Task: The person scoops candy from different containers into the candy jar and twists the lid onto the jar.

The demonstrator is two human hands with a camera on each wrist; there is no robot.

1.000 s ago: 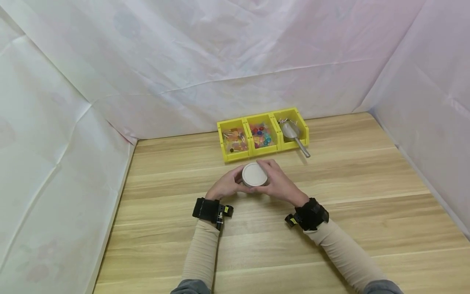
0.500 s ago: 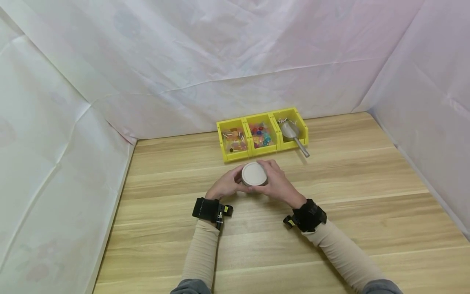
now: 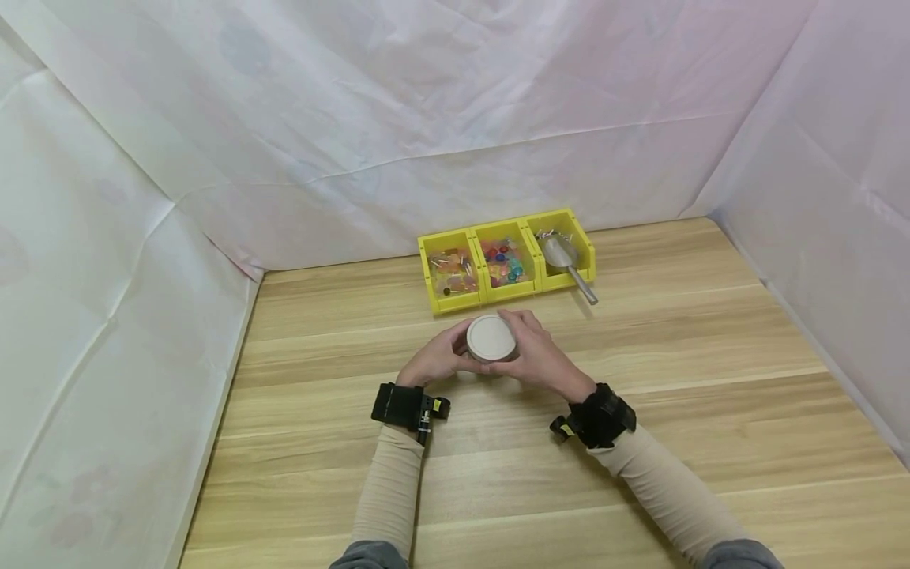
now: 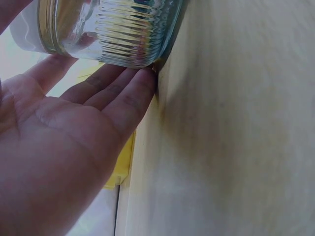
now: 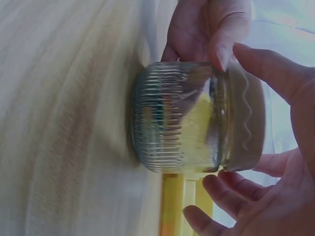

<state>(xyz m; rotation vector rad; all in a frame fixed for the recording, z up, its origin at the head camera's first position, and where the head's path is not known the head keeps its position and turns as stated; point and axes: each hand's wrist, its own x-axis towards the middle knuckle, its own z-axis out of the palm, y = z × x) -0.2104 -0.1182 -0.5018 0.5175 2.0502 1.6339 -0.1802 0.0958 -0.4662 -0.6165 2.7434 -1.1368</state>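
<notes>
A ribbed glass jar (image 5: pixel 162 118) with a pale lid (image 3: pixel 491 337) stands upright on the wooden table. Through its lower part show a few coloured spots, too blurred to name. My left hand (image 3: pixel 435 357) holds the jar from the left, its fingers (image 4: pixel 130 96) against the glass close to the table. From the right, my right hand (image 3: pixel 539 357) grips the lid, with the thumb (image 5: pixel 268 69) on the near side of the rim and the fingers around the far side. In the head view both hands hide most of the glass.
Behind the jar stand three joined yellow bins (image 3: pixel 455 305). Small sticks and beads (image 3: pixel 455 273) lie in the left one, coloured beads (image 3: pixel 506 265) in the middle one. A metal scoop (image 3: pixel 559 253) rests in the right bin, its handle over the front edge. White cloth (image 3: pixel 426 118) hangs around the table.
</notes>
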